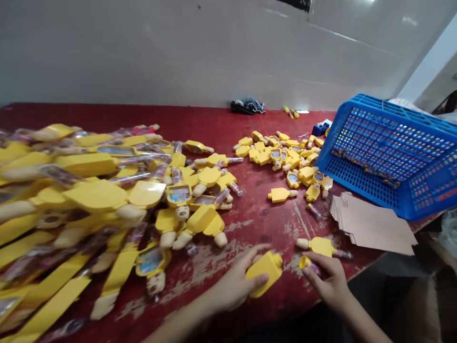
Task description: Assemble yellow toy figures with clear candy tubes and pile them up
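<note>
A red table (250,228) has worn, scratched paint with pale patches. A big heap of yellow toy pieces (107,200) covers the left side, and a smaller heap of yellow toy pieces (282,157) sits near the middle, with a few lying loose. On the right, a blue plastic basket (385,143) lies tipped over, just beside a stack of brown card sheets (371,224), while a dark cloth bundle (247,106), small yellow-handled tools (290,112) and a little blue box (320,127) sit near the back edge.
</note>
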Demonstrator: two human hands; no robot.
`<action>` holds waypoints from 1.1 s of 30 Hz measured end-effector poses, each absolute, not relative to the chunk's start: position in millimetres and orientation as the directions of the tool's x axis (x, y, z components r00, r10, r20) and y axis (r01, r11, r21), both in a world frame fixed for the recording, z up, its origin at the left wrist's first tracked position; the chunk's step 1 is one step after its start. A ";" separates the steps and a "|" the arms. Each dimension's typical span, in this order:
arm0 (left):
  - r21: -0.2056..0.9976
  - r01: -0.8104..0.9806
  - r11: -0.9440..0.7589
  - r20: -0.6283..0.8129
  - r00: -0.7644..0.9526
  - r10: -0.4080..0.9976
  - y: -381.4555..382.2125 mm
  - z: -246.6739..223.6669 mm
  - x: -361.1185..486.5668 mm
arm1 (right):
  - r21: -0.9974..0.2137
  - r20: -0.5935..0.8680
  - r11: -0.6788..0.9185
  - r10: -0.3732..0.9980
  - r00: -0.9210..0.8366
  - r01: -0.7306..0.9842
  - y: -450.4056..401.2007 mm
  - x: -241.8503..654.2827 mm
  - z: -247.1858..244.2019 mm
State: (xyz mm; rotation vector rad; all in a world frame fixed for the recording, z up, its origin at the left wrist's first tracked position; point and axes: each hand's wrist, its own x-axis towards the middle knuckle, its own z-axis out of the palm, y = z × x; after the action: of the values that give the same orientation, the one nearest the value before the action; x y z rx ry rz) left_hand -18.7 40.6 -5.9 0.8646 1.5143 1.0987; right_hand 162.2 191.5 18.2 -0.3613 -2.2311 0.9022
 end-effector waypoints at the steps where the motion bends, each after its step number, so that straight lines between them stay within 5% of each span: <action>1: 0.928 -0.155 0.339 -0.359 -0.135 0.923 33.0 2.3 -13.9 | -0.642 0.502 0.765 0.376 -0.779 -0.045 189.8 161.9 28.3; 6: 0.869 -0.156 0.470 -0.461 0.088 0.883 6.2 41.1 -4.3 | -0.292 0.501 0.925 -0.069 -0.863 -0.243 166.3 160.3 56.1; 14: 0.743 0.443 0.502 -0.585 0.064 0.809 -14.9 65.5 5.3 | -0.218 0.381 0.890 -0.300 -0.874 -0.401 136.2 170.1 70.5; 18: 0.728 0.510 0.459 -0.562 0.059 0.825 -22.0 54.1 15.0 | -0.157 0.356 0.904 -0.323 -0.877 -0.397 131.2 175.9 72.5; 33: 0.706 0.576 0.412 -0.568 0.112 0.816 -18.3 67.6 18.0 | -0.439 0.499 0.803 -0.154 -0.853 -0.402 132.4 182.9 51.8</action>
State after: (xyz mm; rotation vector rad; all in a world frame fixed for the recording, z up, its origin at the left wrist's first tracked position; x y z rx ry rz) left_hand 18.0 -18.3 67.6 1.2682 1.5708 0.2730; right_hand 182.9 132.4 51.8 0.4154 -2.5433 0.7580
